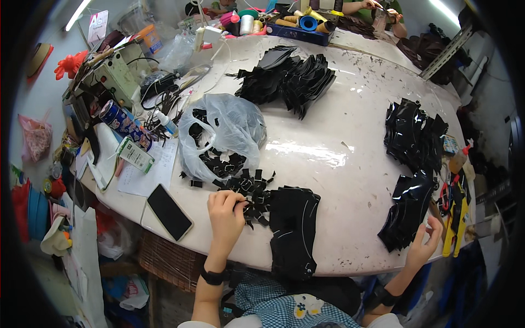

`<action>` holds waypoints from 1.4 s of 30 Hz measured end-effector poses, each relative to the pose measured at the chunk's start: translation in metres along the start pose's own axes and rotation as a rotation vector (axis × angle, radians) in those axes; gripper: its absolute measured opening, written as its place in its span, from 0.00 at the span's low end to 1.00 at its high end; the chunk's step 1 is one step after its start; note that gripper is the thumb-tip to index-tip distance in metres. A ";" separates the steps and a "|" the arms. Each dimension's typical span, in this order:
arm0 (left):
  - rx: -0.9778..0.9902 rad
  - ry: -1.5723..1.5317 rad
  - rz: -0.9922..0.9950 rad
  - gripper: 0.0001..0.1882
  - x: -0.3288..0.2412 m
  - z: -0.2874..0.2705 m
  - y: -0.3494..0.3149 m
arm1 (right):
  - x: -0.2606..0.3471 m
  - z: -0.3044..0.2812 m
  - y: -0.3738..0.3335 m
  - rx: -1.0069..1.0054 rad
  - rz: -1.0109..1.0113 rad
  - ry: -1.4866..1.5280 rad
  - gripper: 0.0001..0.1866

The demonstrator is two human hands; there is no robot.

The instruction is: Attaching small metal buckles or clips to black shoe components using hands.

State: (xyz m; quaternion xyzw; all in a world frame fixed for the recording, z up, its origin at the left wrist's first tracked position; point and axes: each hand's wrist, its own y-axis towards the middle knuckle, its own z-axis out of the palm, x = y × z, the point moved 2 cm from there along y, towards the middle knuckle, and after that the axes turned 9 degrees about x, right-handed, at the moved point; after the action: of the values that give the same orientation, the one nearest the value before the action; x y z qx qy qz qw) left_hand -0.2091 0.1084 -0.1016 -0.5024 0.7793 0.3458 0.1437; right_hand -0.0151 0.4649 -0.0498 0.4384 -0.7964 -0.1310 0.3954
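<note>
My left hand (226, 212) is closed, its fingertips pinching a small black strap piece at the edge of a loose pile of black straps with metal buckles (252, 188). Just right of that pile lies a stack of flat black cut pieces (293, 229), reaching the table's near edge. My right hand (426, 243) has its fingers apart and holds nothing I can see. It is beside a stack of glossy black pieces (404, 210) at the right. Behind the buckled straps stands a translucent plastic bag (240, 123) with more of them inside.
A phone (169, 212) lies left of my left hand. Large black stacks sit at the far middle (287, 76) and far right (415, 134). Yellow-handled tools (459, 224) line the right edge. A sewing machine (112, 71) stands at left. Another person's hands (383, 8) work at the far end.
</note>
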 end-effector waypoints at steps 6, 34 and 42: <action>-0.087 -0.195 -0.002 0.05 0.001 -0.017 -0.004 | 0.050 0.014 -0.013 0.244 -0.079 0.273 0.03; 0.673 -1.820 -0.499 0.04 -0.089 0.043 -0.075 | 0.125 0.065 -0.075 0.925 -0.233 0.710 0.10; 0.711 -1.573 -0.329 0.03 -0.089 0.041 -0.077 | 0.113 0.066 -0.078 0.886 -0.135 0.835 0.06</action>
State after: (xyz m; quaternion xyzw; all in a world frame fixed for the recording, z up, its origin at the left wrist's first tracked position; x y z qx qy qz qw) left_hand -0.1056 0.1778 -0.1111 -0.1501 0.4337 0.3034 0.8351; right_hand -0.0520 0.3202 -0.0778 0.6249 -0.5235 0.3708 0.4449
